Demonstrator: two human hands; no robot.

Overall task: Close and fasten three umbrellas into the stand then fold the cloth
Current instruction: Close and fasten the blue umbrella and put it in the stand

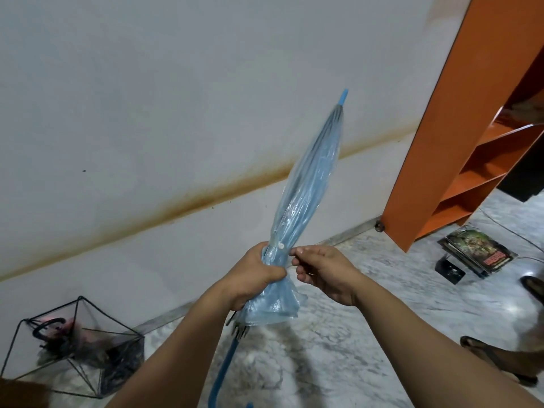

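Note:
A closed, clear blue umbrella points up and away from me, its blue tip near the wall and its curved blue handle hanging low between my forearms. My left hand grips the gathered canopy near its lower end. My right hand pinches the fastening strap beside the white snap button on the canopy. A black wire-frame stand sits on the floor at the lower left, with a pink umbrella and a dark one inside. No cloth is in view.
A stained white wall runs across the back. An orange shelf unit stands at the right, with a stack of books on the marble floor before it. Dark footwear lies at the right edge.

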